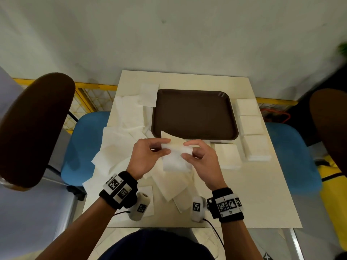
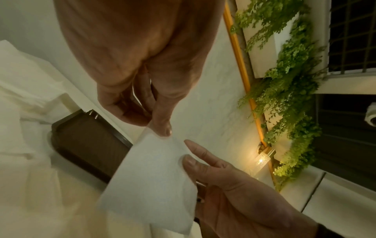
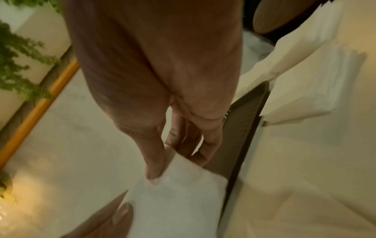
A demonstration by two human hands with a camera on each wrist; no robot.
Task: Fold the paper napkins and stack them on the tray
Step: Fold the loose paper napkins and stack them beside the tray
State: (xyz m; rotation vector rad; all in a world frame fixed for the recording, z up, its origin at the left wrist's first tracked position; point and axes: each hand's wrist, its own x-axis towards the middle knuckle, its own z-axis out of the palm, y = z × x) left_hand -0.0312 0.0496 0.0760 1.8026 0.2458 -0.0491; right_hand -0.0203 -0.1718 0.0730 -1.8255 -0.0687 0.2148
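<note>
Nearest the bench's (image 1: pixel 262 194) front edge lie two small white devices with printed markers: one (image 1: pixel 139 206) to the left, one (image 1: pixel 197 209) to the right. Just beyond them, the left hand (image 1: pixel 148 156) and right hand (image 1: pixel 201 156) meet above the bench, each pinching a side of one white napkin (image 1: pixel 176 156) between thumb and fingers; its lower part hangs toward the bench, and its top corner overlaps the tray's near rim in the head view. Under and to the left of the hands, loose unfolded napkins (image 1: pixel 116 147) spread in a messy heap toward the left edge. To the right of the hands sits a folded stack (image 1: pixel 228 156). Farther back, the brown tray (image 1: pixel 193 113) lies mid-bench with nothing on it. Along the right edge, three more folded stacks (image 1: pixel 251 126) stand in a row beside the tray. At the tray's far left corner lies another napkin (image 1: pixel 149 94).
</note>
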